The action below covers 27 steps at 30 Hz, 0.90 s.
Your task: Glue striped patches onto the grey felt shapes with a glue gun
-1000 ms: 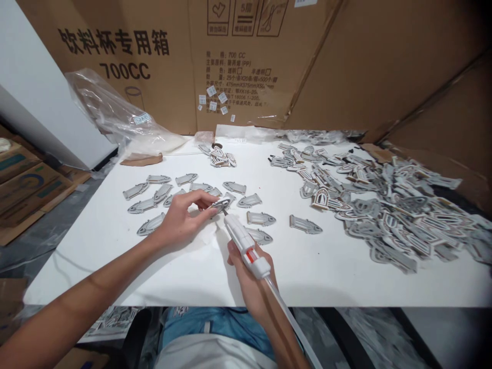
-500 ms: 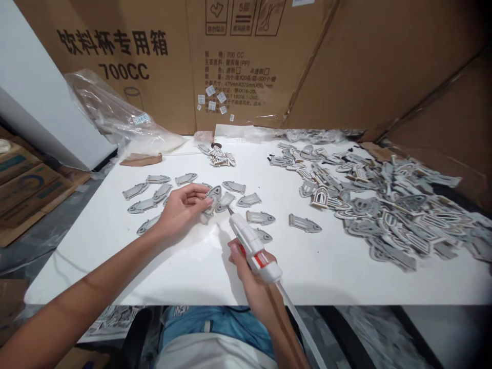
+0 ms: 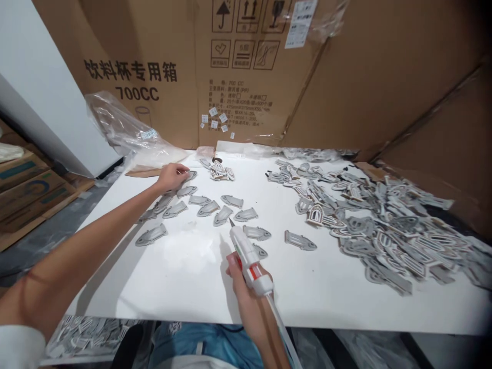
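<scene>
In my right hand (image 3: 249, 297) is a white glue gun (image 3: 245, 249) with a red trigger part, its nozzle pointing away over the table. A glue stick trails from its rear end. Off to the far left, my left hand (image 3: 172, 178) has its fingers closed on the edge of a grey cut-out piece (image 3: 191, 176) at the tabletop; the fingertips are partly hidden. Several similar flat grey pieces with one pointed end lie spread out between the hands, among them one piece (image 3: 222, 216) just beyond the nozzle and another (image 3: 151, 235) nearer me.
A large heap of grey and white cut-outs (image 3: 384, 225) covers the right of the white table (image 3: 184, 287). A smaller pile (image 3: 221, 172) lies at the back, near a clear plastic bag (image 3: 126, 128). Cardboard boxes (image 3: 246, 66) wall off the far side.
My left hand has moved from beside the nozzle to the far left, with a grey piece at its fingertips. The glue gun stays in my right hand. The view has tilted up.
</scene>
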{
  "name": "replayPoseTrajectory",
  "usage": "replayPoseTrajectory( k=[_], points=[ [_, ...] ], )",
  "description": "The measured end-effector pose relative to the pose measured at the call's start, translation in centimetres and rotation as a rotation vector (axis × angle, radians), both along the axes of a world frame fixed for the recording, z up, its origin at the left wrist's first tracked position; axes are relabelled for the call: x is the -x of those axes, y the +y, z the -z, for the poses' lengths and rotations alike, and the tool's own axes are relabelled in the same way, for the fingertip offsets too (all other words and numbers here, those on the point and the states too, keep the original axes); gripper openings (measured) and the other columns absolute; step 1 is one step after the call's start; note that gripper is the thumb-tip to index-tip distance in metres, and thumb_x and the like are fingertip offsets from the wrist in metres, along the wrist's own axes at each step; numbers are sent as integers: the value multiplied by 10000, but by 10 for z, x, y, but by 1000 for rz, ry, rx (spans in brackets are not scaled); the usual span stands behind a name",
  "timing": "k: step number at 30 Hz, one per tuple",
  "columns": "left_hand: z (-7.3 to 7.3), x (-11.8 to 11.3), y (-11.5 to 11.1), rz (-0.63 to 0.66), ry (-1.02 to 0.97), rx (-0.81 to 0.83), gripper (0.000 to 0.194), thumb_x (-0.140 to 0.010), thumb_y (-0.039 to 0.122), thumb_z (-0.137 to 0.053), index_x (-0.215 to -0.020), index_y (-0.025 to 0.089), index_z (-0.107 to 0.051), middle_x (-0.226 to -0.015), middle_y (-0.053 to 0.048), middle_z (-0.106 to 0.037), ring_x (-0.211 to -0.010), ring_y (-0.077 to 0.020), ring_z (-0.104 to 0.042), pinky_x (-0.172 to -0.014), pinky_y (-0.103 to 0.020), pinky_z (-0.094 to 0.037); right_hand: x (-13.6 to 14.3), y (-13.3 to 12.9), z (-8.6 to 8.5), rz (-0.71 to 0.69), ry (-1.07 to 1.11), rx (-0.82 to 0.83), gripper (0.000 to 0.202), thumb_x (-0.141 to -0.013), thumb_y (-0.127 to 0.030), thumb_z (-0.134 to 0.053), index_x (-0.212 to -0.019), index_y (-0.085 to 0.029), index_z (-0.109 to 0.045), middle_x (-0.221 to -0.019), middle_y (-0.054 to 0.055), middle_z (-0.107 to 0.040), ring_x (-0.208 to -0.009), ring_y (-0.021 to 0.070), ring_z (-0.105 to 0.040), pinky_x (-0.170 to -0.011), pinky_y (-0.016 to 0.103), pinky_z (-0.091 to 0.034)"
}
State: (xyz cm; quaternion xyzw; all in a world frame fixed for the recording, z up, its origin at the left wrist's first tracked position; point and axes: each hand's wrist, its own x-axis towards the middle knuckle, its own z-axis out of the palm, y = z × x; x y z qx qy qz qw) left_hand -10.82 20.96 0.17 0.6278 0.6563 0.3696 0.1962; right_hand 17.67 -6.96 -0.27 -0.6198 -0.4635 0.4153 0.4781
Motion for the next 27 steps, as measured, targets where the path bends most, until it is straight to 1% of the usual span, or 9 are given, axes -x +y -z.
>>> replayPoseTrajectory(
  k=[3, 6, 9, 11, 16, 18, 21, 24, 27],
  points=[
    [1, 2, 13, 19, 130, -47, 242, -786, 333, -838, -965, 170, -844, -997, -120, -813, -954, -295, -714, -1006, -425, -532, -1, -1, -4, 11, -26, -25, 457, -935, -681, -694, -750, -263, -683, -657, 35, -659, -653, 288, -656, -626, 384, -536],
    [-3, -11, 26, 74, 232, -114, 375, -872, 400, -766, -1137, 139, -811, -1216, -161, -777, -1079, -306, -692, -1097, -435, -499, -1, -2, -6, 23, -16, -67, 439, -936, -673, -718, -776, -264, -715, -683, 46, -702, -694, 300, -689, -649, 377, -547],
    [-6, -39, 41, 218, 321, -159, 606, -953, 563, -681, -1379, 134, -719, -1429, -178, -695, -1320, -334, -613, -1223, -448, -413, -2, -2, -5, 18, -28, -88, 471, -955, -670, -725, -749, -247, -706, -659, 39, -694, -657, 265, -679, -648, 348, -528],
    [-6, -62, 50, 332, 383, -160, 772, -946, 701, -654, -1502, 166, -652, -1547, -174, -626, -1449, -364, -526, -1281, -478, -343, -3, -1, -3, 16, -47, -96, 487, -970, -671, -712, -745, -239, -707, -644, 29, -677, -638, 243, -663, -639, 329, -518],
    [8, -109, 54, 499, 521, -90, 962, -881, 861, -629, -1578, 199, -617, -1650, -227, -521, -1465, -483, -489, -1243, -595, -345, -2, -1, 2, 24, -84, -59, 505, -960, -714, -669, -820, -237, -757, -647, 21, -672, -582, 228, -616, -554, 321, -476],
    [15, -121, 47, 515, 563, -83, 944, -904, 848, -605, -1601, 211, -596, -1650, -234, -512, -1435, -502, -501, -1227, -626, -340, -2, -2, 4, 34, -81, -48, 516, -963, -719, -661, -834, -231, -771, -627, 17, -661, -533, 208, -569, -513, 315, -436],
    [23, -132, 34, 520, 604, -102, 816, -1015, 734, -509, -1640, 210, -540, -1671, -219, -484, -1442, -478, -480, -1239, -623, -310, -2, -3, 2, 28, -52, -29, 501, -957, -690, -702, -783, -223, -752, -574, -4, -597, -507, 184, -515, -501, 302, -414],
    [24, -139, 21, 538, 620, -118, 681, -1090, 586, -424, -1634, 191, -531, -1656, -200, -505, -1425, -437, -483, -1231, -594, -328, -3, -3, 0, 19, -11, -45, 482, -956, -678, -714, -786, -227, -737, -633, 16, -639, -603, 215, -598, -580, 305, -484],
    [20, -145, 9, 592, 613, -131, 602, -1097, 521, -432, -1583, 199, -582, -1597, -177, -570, -1380, -414, -504, -1192, -572, -380, -5, -3, 1, 29, 3, -72, 489, -963, -696, -701, -792, -237, -702, -665, 19, -638, -652, 230, -619, -616, 309, -508]
  ],
)
